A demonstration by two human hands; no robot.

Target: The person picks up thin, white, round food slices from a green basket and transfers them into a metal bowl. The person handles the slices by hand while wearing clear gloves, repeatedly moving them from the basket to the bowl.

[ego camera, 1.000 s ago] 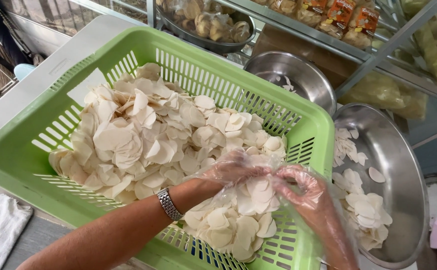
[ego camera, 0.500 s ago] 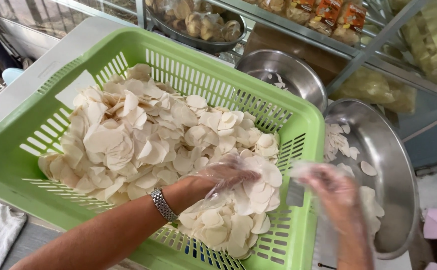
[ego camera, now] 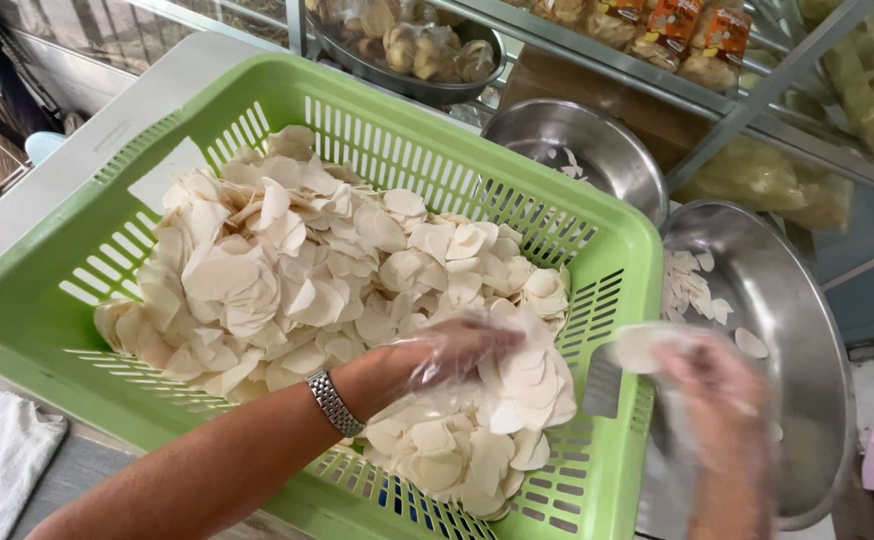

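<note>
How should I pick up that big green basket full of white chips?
Probably by the green basket's thick rolled rim, one hand on each short end, coming from outside. It sits level and heaped with thin slices, so lifting both ends evenly should keep them in.

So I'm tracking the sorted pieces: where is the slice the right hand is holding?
In the head view the pale slice sits in the gloved right hand, low right, just past the green basket rim and over the large steel bowl.
</note>
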